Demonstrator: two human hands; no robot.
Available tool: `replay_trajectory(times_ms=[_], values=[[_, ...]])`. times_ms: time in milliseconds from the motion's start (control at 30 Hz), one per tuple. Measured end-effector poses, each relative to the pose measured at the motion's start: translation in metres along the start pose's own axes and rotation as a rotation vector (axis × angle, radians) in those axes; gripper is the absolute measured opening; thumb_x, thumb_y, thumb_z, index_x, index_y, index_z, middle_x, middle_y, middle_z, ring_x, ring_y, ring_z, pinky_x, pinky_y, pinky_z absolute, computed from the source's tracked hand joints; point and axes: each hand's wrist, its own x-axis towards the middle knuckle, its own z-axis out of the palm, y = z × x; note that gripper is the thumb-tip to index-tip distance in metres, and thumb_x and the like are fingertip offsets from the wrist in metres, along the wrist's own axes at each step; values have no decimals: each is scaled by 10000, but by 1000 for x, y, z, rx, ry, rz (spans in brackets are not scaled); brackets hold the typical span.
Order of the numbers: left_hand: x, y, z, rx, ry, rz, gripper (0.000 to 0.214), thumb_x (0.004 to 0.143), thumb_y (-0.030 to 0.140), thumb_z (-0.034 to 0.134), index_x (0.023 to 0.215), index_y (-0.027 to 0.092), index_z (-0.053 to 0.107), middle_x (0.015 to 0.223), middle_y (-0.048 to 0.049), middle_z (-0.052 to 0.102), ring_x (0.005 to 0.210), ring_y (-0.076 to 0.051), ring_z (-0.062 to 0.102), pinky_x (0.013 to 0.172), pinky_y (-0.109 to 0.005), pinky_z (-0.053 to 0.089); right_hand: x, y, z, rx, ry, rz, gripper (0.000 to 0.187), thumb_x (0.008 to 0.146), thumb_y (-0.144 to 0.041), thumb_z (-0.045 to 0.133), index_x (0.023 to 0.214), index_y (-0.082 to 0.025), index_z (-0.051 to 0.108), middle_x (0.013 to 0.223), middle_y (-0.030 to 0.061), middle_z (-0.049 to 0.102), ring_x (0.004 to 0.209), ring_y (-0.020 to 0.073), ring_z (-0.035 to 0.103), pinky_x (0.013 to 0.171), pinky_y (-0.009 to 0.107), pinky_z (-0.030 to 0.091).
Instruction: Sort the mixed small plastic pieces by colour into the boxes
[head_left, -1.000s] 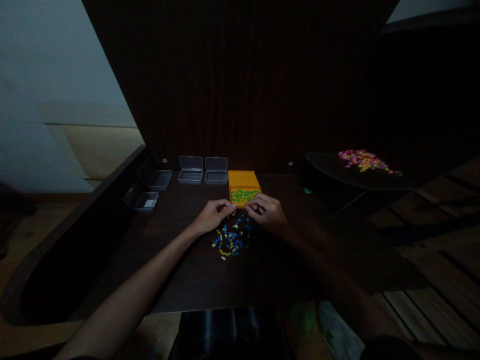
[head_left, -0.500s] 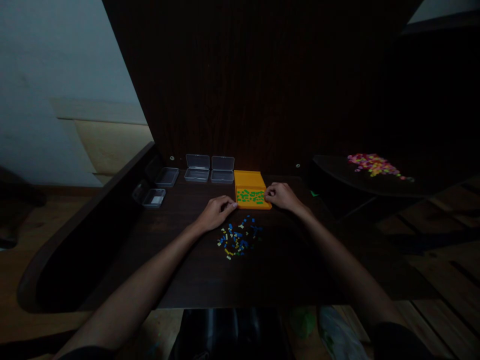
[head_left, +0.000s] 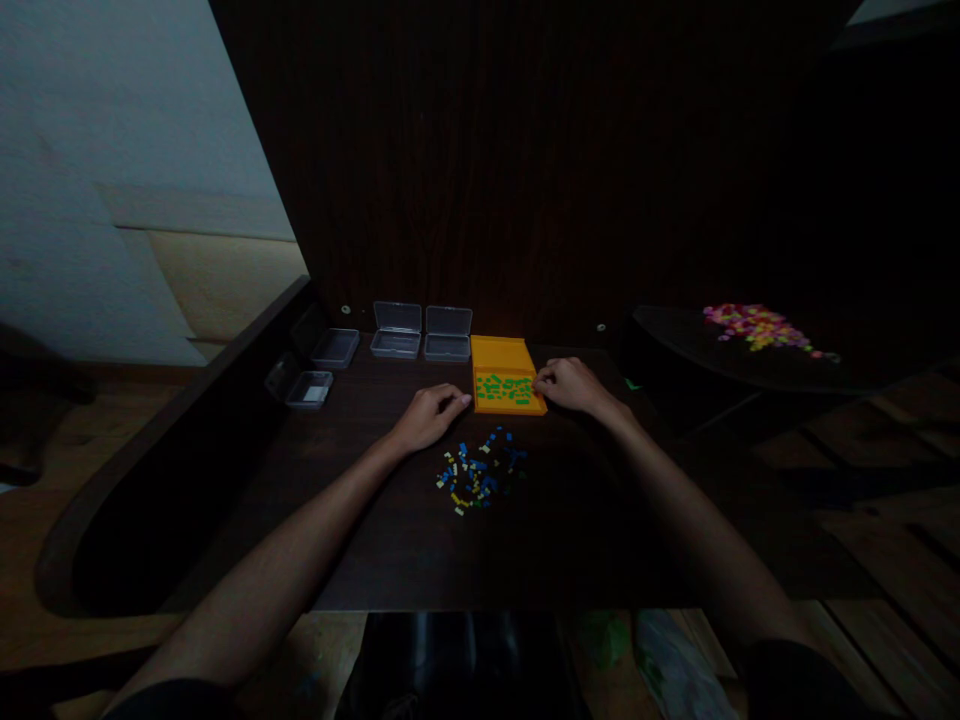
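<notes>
Working in dim light, I have my right grip [head_left: 572, 386] at the right edge of an open yellow box [head_left: 510, 409], fingertips drawn nearly together; whether they pinch anything, I cannot tell. My left grip [head_left: 429, 418] rests half curled just beside the box's left edge, its hold likewise unclear. A bump from either side could jolt the box and spill the green pieces [head_left: 523, 402] spread loose inside; a careless sweep could scatter the mixed blue, yellow and cream pieces [head_left: 475, 478] strewn on the dark surface [head_left: 397, 560] in front of it. Two clear boxes [head_left: 396, 345] stand lid-up at the back, no pieces discernible inside; at left, a small clear case [head_left: 307, 390] holds a white slip [head_left: 318, 393].
</notes>
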Motion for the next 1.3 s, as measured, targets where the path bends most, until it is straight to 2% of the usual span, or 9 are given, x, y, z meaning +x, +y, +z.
replay_trajectory(times_ms=[167,333,400,500,600,733,967,1167,1300], values=[[0,-1,-3,-22,-46,-19,352,891,446,478,806,157,663,794,-25,662,742,-161,573,691,-255,412,-12,-2,-5,102,71,-89,253,785,-140,518,862,-153,758,781,50,673,657,139,572,609,236,383],[0,-4,-9,-56,-225,-8,336,850,444,536,816,141,675,677,1,604,644,-125,512,606,-230,377,-42,-28,0,299,110,-322,248,763,-109,512,840,-145,745,687,20,639,579,115,530,588,229,392],[0,-4,-12,-80,-290,2,328,825,441,575,827,130,681,658,4,580,622,-113,489,594,-223,375,-56,-44,5,390,61,-422,221,782,-134,530,851,-164,738,645,2,631,552,109,520,579,223,396],[0,-1,-17,-96,-367,10,313,788,424,628,837,122,691,688,-11,583,634,-111,482,596,-222,387,-73,-65,13,486,-70,-559,185,796,-157,569,903,-165,720,808,35,697,655,116,592,647,226,434],[-2,8,-24,-102,-436,37,291,756,408,669,837,130,702,746,-27,603,654,-112,489,594,-219,398,-81,-74,19,463,-131,-568,172,758,-140,611,890,-179,715,820,28,704,693,128,615,697,242,444],[-5,23,-30,-88,-549,101,247,742,368,690,833,140,713,739,-21,591,666,-111,498,602,-215,405,-85,-71,18,456,-189,-563,230,696,-87,613,880,-178,717,779,11,690,639,115,598,648,223,431],[-14,46,-25,-123,-742,171,187,682,289,743,794,144,708,700,6,545,624,-96,494,561,-197,389,-87,-65,15,401,-245,-538,268,660,-121,651,909,-191,722,674,-24,638,581,105,556,588,209,395],[-19,50,-18,-52,-842,217,167,657,250,765,799,171,728,658,26,539,577,-85,487,550,-197,368,-89,-65,13,392,-249,-547,260,665,-136,664,913,-194,714,673,-28,630,599,110,552,616,218,405],[-20,49,-16,15,-866,224,160,667,234,754,821,189,744,634,33,520,568,-89,492,545,-202,364,-89,-65,14,385,-251,-545,193,676,-146,668,859,-194,707,686,-25,632,622,117,559,632,225,405]])
